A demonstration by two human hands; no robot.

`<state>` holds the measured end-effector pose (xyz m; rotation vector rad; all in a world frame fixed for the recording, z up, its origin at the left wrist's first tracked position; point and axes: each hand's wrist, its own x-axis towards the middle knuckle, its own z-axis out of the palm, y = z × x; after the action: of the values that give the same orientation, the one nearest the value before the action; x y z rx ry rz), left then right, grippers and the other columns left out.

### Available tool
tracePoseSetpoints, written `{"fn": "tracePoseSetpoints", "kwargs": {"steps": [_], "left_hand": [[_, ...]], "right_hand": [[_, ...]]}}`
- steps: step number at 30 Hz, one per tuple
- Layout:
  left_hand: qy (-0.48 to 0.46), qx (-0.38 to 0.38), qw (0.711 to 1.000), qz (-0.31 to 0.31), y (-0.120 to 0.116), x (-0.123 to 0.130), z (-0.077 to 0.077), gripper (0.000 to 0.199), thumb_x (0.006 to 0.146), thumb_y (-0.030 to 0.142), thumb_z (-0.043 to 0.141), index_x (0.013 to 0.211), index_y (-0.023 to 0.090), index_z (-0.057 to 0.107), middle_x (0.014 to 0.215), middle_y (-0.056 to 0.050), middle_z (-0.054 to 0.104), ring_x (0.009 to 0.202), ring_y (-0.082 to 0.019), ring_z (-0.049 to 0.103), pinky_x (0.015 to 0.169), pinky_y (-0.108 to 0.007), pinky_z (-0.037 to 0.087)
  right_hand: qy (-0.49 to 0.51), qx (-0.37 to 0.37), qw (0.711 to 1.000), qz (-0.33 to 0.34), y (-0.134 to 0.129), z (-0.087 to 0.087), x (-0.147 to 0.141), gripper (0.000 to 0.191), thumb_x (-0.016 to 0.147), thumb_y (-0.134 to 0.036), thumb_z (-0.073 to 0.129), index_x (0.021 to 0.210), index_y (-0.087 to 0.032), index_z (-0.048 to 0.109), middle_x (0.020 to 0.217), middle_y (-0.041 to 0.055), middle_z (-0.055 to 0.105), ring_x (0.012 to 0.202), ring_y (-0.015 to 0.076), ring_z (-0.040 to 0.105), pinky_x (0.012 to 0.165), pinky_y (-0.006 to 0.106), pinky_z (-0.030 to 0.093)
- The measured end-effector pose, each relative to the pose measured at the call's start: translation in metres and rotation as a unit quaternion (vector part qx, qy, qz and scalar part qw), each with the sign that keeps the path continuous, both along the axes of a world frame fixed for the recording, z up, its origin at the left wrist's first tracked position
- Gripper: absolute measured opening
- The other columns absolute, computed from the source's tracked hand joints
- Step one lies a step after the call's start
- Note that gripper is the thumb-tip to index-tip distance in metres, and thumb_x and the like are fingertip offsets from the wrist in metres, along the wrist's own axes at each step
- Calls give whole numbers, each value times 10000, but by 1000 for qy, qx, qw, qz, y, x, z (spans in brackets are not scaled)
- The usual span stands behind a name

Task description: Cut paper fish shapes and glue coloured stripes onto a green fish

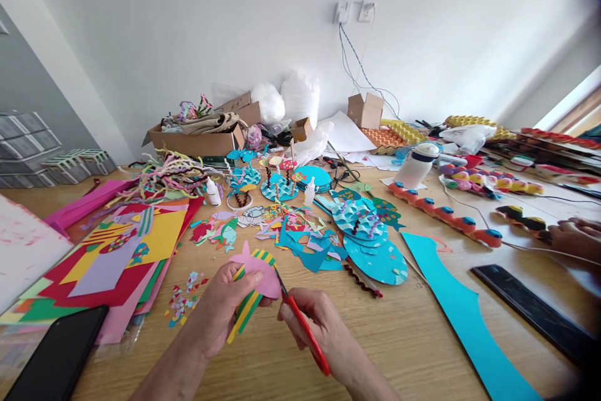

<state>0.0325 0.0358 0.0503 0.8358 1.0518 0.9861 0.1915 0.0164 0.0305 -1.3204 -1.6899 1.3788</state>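
Note:
Between thumb and fingers, my left hand (225,304) grips a pink paper fish (261,277) together with green and yellow striped paper (250,310) behind it. The stripes stick out above and below the fish. My right hand (317,323) is closed around red-handled scissors (307,335). Their blades touch the right edge of the papers, and part of the blades is hidden there. Left of my left hand lie small colored paper scraps (184,301). Beyond both hands spread larger paper offcuts (305,238) and a cut green fish (228,233).
Stacked colored paper (154,238) and a black phone (59,351) lie left. Glue bottles (213,192) stand behind the offcuts. Blue paper discs (375,260), a blue sheet (451,288) and another black phone (535,307) lie right. Another person's hand (575,238) holds a painted egg-carton strip (521,221).

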Motion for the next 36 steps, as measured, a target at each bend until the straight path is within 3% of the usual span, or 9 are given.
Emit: {"fn": "tracePoseSetpoints", "kwargs": {"steps": [8, 22, 31, 36], "left_hand": [[-16, 6, 1000, -14, 1, 1, 2, 180, 622, 293, 687, 703, 139, 642, 613, -12, 653, 593, -155, 599, 559, -236, 447], [-6, 17, 1000, -22, 2, 0, -2, 177, 645, 277, 672, 757, 141, 653, 596, 1, 646, 585, -145, 590, 530, -215, 423], [17, 1, 1000, -1, 1, -1, -1, 169, 623, 292, 692, 680, 141, 642, 594, -1, 646, 550, -140, 575, 541, -237, 438], [20, 4, 1000, -21, 1, -4, -4, 173, 614, 283, 700, 692, 143, 635, 630, -13, 656, 591, -153, 585, 515, -225, 424]], "right_hand": [[-4, -1, 1000, -5, 1, -1, 1, 254, 762, -296, 418, 547, -164, 454, 444, -68, 273, 454, 73, 275, 426, 206, 187], [11, -7, 1000, -10, 1, -10, 3, 261, 784, -305, 436, 572, -159, 477, 439, -77, 276, 434, 64, 269, 426, 213, 180], [1, -7, 1000, 2, 0, -11, 4, 264, 784, -285, 435, 551, -162, 461, 433, -77, 260, 424, 59, 257, 413, 208, 174], [-15, 3, 1000, 13, 0, -11, 5, 320, 799, -339, 442, 530, -165, 434, 438, -72, 270, 431, 59, 260, 411, 205, 171]]}}
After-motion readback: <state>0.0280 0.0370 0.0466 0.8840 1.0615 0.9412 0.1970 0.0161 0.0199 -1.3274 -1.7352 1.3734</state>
